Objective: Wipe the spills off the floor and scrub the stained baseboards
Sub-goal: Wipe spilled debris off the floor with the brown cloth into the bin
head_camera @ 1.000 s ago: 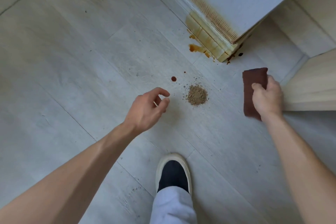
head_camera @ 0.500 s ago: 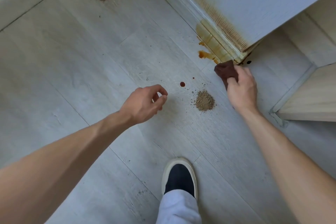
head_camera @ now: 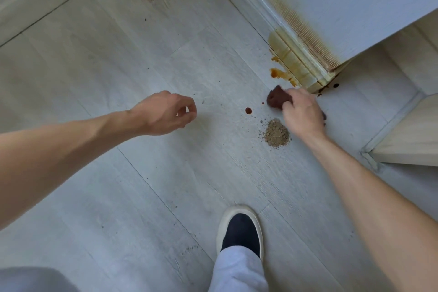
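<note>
while the right hand (head_camera: 302, 111) grips a dark red cloth (head_camera: 275, 98) low against the floor (head_camera: 118, 54), just below the orange spill (head_camera: 279, 73) at the stained baseboard (head_camera: 294, 59), a dirt pile (head_camera: 276, 135) lies just beside its wrist. the left hand (head_camera: 163, 112) hovers loosely curled, holding nothing.

Vantage: one wide-angle camera on my head.
Facing: forward and steeply down onto the pale plank floor (head_camera: 118, 78).
Nearness: my forearms, my shoe (head_camera: 240, 230) fill the lower frame.
Far edge: stained baseboard (head_camera: 294, 54), upper right.
</note>
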